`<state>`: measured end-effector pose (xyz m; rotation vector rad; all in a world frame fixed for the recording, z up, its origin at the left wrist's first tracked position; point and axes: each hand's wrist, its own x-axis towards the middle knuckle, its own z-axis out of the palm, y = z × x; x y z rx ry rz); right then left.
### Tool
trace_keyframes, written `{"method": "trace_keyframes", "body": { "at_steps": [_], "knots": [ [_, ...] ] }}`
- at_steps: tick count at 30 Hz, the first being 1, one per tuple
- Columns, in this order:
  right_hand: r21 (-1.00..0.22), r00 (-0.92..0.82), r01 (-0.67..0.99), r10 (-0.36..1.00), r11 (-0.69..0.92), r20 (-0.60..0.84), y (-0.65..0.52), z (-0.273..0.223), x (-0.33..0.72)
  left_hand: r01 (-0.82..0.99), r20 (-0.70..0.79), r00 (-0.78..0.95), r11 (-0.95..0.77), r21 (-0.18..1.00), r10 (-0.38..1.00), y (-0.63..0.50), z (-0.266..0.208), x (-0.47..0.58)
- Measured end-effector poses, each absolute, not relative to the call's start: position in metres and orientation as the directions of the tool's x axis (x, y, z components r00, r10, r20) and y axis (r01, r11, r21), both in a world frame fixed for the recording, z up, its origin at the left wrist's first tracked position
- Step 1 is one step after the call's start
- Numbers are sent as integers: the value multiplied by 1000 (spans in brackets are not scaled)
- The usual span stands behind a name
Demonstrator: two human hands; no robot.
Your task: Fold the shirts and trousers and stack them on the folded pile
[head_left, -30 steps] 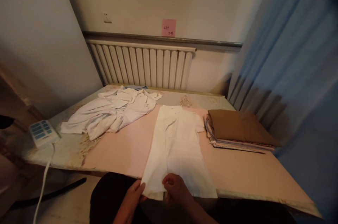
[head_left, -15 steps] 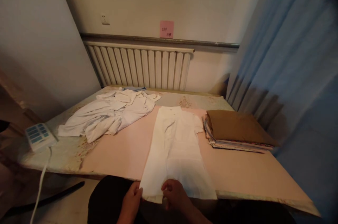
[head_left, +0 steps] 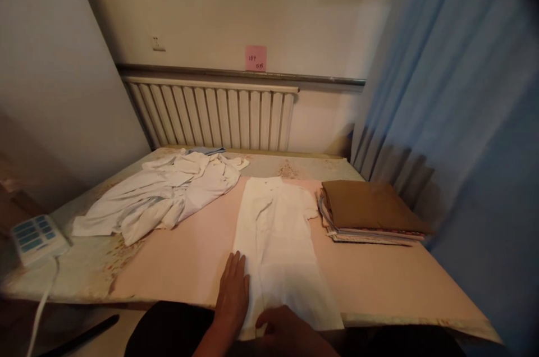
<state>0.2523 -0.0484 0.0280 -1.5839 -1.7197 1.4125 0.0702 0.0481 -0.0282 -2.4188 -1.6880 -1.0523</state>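
Observation:
A white short-sleeved shirt (head_left: 286, 233) lies lengthwise before me, its left side folded inward and one short sleeve sticking out on the right. My left hand (head_left: 233, 289) rests flat along the shirt's left edge, fingers stretched out. At the near hem, my right hand (head_left: 288, 332) is closed, with curled fingers pinching the shirt's cloth. The exact grip is partly hidden by the back of that hand.
Crumpled white garments (head_left: 168, 194) lie at the left. To the right sits a stack of cloth or boards with a brown top sheet (head_left: 370, 205). A power strip (head_left: 37, 239) with a white cable is at the table's left corner. A blue curtain (head_left: 421, 93) hangs on the right.
My left hand has let go of the shirt's near left corner and moved forward, flattening on its left edge. My right hand stays at the hem. The camera view has shifted slightly.

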Motion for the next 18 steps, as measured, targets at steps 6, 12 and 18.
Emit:
{"method": "trace_keyframes", "body": {
  "at_steps": [6,12,18],
  "knots": [
    [-830,-201,542,939,-130,-279,-32,52,286,876,425,258,-396,277,868,81,-13,102],
    [-445,-46,864,918,235,395,-9,9,325,867,276,428,-477,144,861,93,6,128],
    [-50,-263,949,871,310,414,-11,-33,351,842,265,508,-538,50,820,93,-13,122]
  ]
}}
